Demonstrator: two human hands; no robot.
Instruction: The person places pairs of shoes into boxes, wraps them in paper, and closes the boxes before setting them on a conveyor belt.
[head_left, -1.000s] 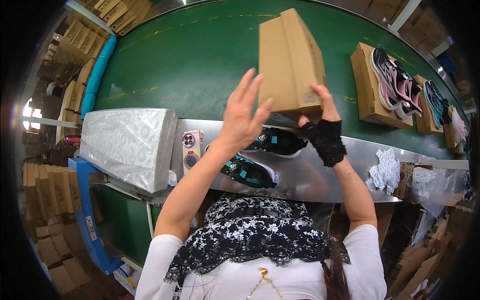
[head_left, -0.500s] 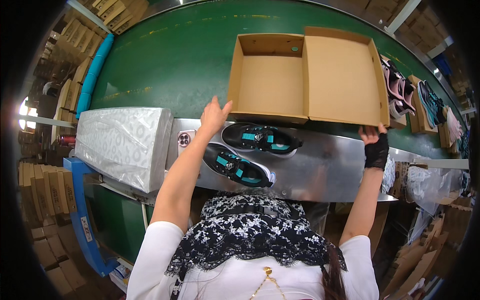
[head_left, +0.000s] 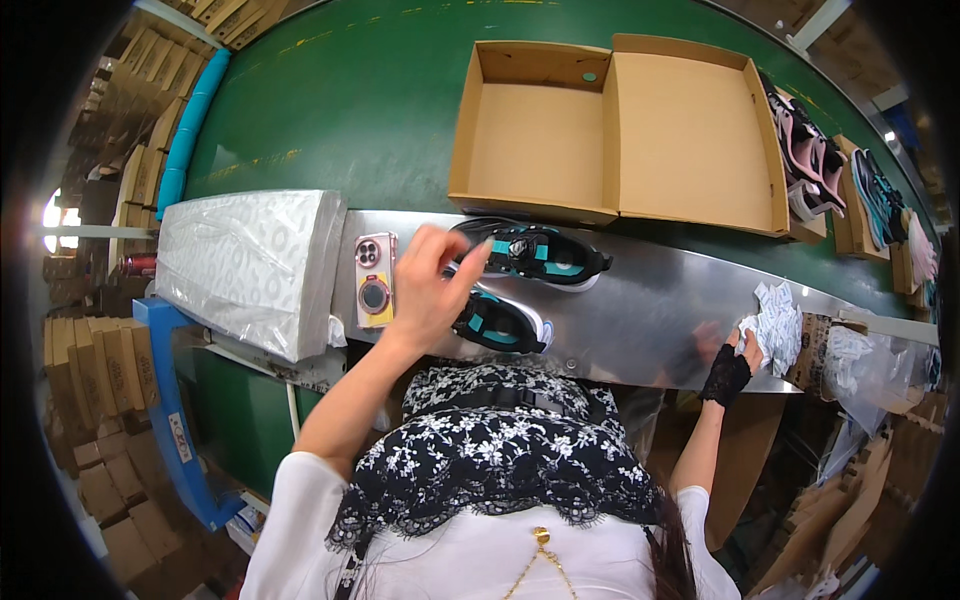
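My left hand (head_left: 435, 285) hovers over the toe ends of two black-and-teal sneakers, its fingers loosely bent and thumb apart, holding nothing I can see. The far sneaker (head_left: 530, 252) and the near sneaker (head_left: 500, 325) lie side by side on the metal ledge. At the right, my right hand (head_left: 743, 350), in a black fingerless lace glove, closes its fingers at the left edge of a heap of small white packets (head_left: 776, 325). Beyond the sneakers stands a cardboard shoe box (head_left: 535, 150) with its lid (head_left: 695, 140) folded back to the right; I see nothing inside.
A phone (head_left: 375, 285) lies left of the sneakers. Farther left sits a plastic-wrapped stack of patterned white paper (head_left: 245, 270), above a blue frame (head_left: 165, 400). More shoes (head_left: 805, 150) stand on the green belt (head_left: 330, 110) at the right.
My right hand has left the box lid and come nearer to the white packets. My left hand has drawn back from beside the box to above the sneakers, uncovering the phone.
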